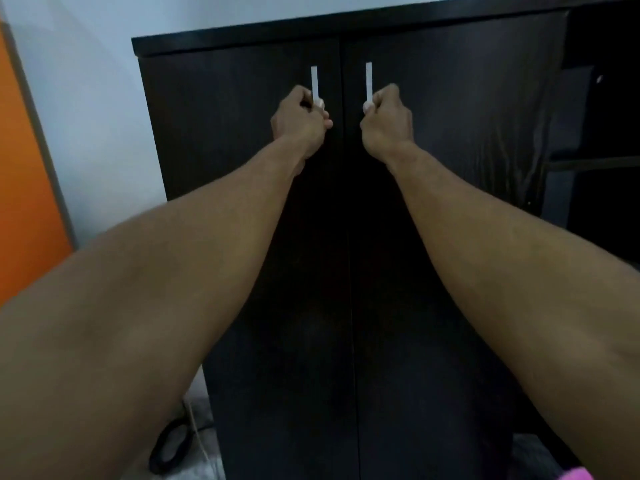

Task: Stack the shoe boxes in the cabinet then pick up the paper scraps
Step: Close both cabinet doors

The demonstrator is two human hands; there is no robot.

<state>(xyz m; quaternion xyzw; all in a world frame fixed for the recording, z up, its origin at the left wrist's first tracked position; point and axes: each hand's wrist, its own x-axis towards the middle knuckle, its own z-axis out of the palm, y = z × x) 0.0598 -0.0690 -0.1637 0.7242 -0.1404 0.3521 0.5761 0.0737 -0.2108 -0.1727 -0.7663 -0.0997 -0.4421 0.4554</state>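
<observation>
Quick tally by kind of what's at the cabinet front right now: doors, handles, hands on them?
Dark wooden cabinet doors: 2, left and right, both closed
White bar handles: 2, left and right
Hands gripping handles: 2, left hand and right hand
Total: 6

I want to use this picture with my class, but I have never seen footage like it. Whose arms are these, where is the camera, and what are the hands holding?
There is no machine here. A person wears a camera on the head, looking forward and down along both bare arms. Ahead stands a dark cabinet with two doors, both closed. The left hand grips the lower end of the left white handle; the right hand grips the right white handle. No shoe boxes or paper scraps show. A black cable lies on the floor at lower left.
</observation>
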